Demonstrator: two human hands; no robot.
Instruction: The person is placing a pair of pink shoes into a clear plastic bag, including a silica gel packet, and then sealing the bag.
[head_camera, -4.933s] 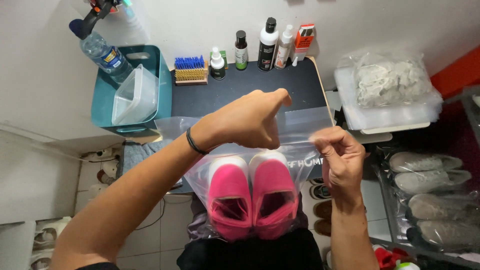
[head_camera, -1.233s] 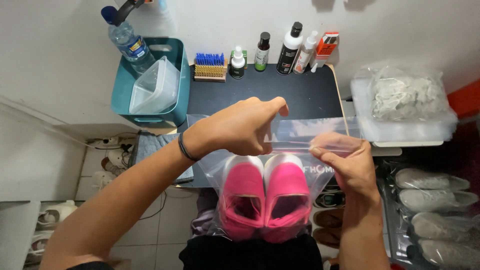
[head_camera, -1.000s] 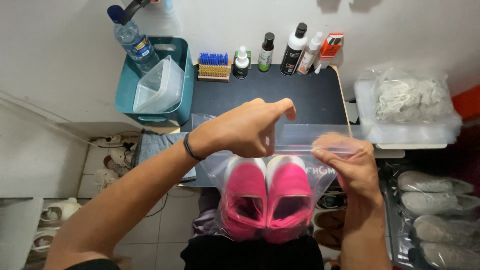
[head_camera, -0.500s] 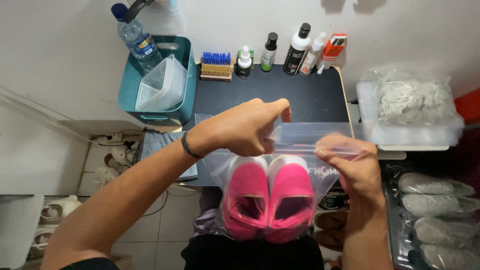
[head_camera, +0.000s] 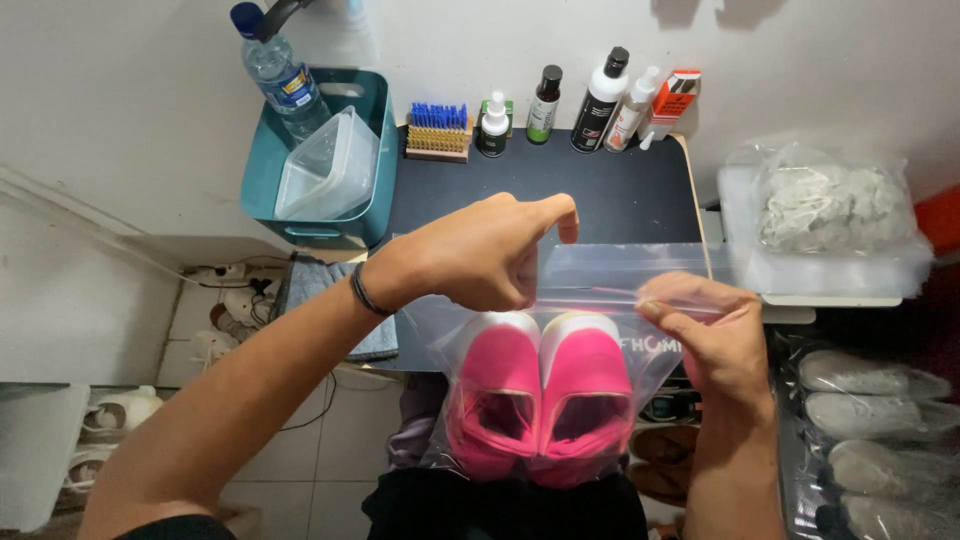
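pink shoes (head_camera: 540, 400) already inside clear zip bag (head_camera: 620, 290); left hand (head_camera: 480, 250) and right hand (head_camera: 710, 335) pinching seal, closure looks partly done

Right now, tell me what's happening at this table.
A person holds a clear zip bag with a pair of pink shoes inside, above a dark table. The left hand and the right hand both pinch the bag's top strip. Bottles and a brush stand along the table's far edge. A teal bin sits at its left.
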